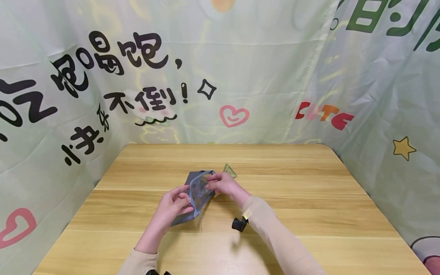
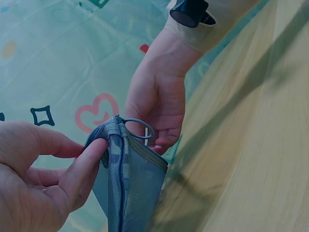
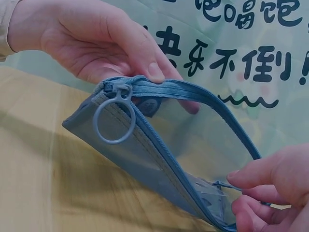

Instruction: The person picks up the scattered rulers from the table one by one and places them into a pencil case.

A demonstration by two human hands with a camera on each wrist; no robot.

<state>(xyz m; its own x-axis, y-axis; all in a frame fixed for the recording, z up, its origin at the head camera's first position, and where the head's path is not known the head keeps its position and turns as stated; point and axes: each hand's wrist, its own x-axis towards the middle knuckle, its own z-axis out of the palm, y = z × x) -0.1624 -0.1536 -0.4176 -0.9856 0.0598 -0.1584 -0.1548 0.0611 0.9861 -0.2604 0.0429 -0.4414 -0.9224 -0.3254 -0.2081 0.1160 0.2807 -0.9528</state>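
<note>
A blue zipper pouch [image 1: 201, 191] with see-through mesh sides is held tilted over the table, its zip undone and its mouth spread wide. My left hand [image 1: 176, 202] pinches the zip edge at the near end, close to the ring-shaped zip pull [image 3: 114, 121]. At the far end, my right hand [image 1: 225, 184] has thumb and fingers on the rim of the mouth. Inside, near those fingertips, lies a clear piece with cut-outs [image 3: 208, 192]. A small yellow-green set square [image 1: 230, 170] lies on the table just beyond the right hand.
The wooden table [image 1: 292, 183] reaches back to printed cloth hangings [image 1: 268, 76] on the left, rear and right. A black wrist camera [image 1: 239, 224] hangs under the right sleeve, above the tabletop.
</note>
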